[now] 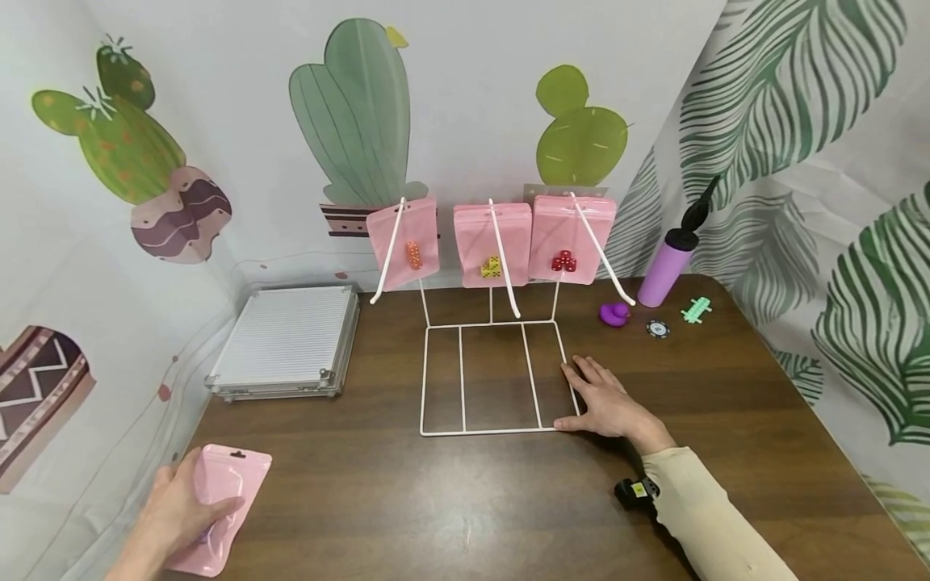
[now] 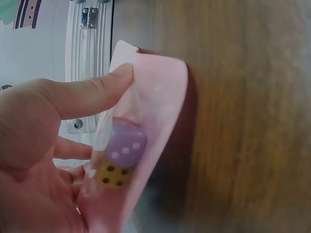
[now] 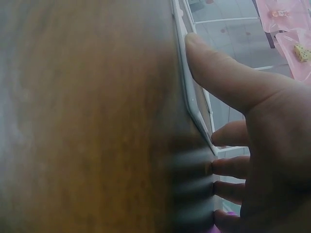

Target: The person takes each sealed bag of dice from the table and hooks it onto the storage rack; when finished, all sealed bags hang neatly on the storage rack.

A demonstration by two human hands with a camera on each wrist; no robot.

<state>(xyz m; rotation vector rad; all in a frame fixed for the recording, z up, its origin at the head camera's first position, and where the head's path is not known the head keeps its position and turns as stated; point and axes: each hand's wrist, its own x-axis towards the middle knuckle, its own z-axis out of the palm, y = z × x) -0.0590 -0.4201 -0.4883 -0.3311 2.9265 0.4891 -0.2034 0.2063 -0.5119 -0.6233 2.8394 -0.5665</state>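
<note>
At the lower left of the head view, my left hand [image 1: 173,508] grips a pink zip pouch [image 1: 218,476], its thumb across the front. Through the pouch's clear window, the left wrist view shows a purple die [image 2: 125,144] and a yellow die [image 2: 112,175]. My right hand [image 1: 609,403], fingers spread, rests at the front right corner of a white wire display rack [image 1: 494,431]. From the rack's long hooks hang pink pouches: one with orange dice [image 1: 395,222] at left, some with yellow dice [image 1: 472,238] in the middle, others with red dice [image 1: 548,230] at right.
An aluminium case [image 1: 286,335] lies at the back left of the wooden table [image 1: 378,500]. Behind my right hand are a purple duck [image 1: 613,315], a poker chip [image 1: 657,328], a green figure [image 1: 697,310] and a purple pump [image 1: 666,270]. Patterned cloth hangs close behind.
</note>
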